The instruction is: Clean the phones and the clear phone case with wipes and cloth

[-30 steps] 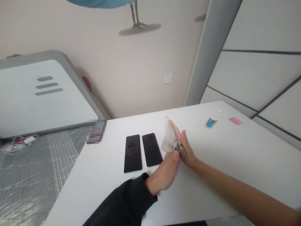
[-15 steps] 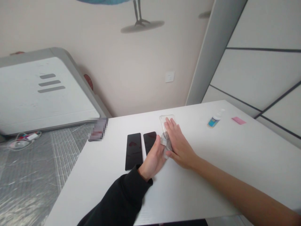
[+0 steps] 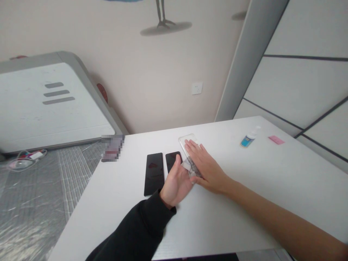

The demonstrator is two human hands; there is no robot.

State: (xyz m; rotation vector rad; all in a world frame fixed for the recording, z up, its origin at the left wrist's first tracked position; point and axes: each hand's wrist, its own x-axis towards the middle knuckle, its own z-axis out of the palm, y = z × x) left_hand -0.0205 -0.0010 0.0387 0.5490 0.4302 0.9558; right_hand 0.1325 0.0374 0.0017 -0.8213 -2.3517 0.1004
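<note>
Over the white rectangular table (image 3: 217, 224), the open left hand (image 3: 177, 184) supports a clear plastic case (image 3: 185, 149); the flattened right hand (image 3: 206, 166) presses crumpled grey cloth (image 3: 191, 165) on it, seemingly wiping; next stroke would need steady support

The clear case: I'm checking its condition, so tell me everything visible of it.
The clear case looks thin and plastic, with rounded far corners. It slants beside two black phones. The right hand lies flat across it, over a grey cloth; the left hand seems to support its near end. Much is hidden.
</note>
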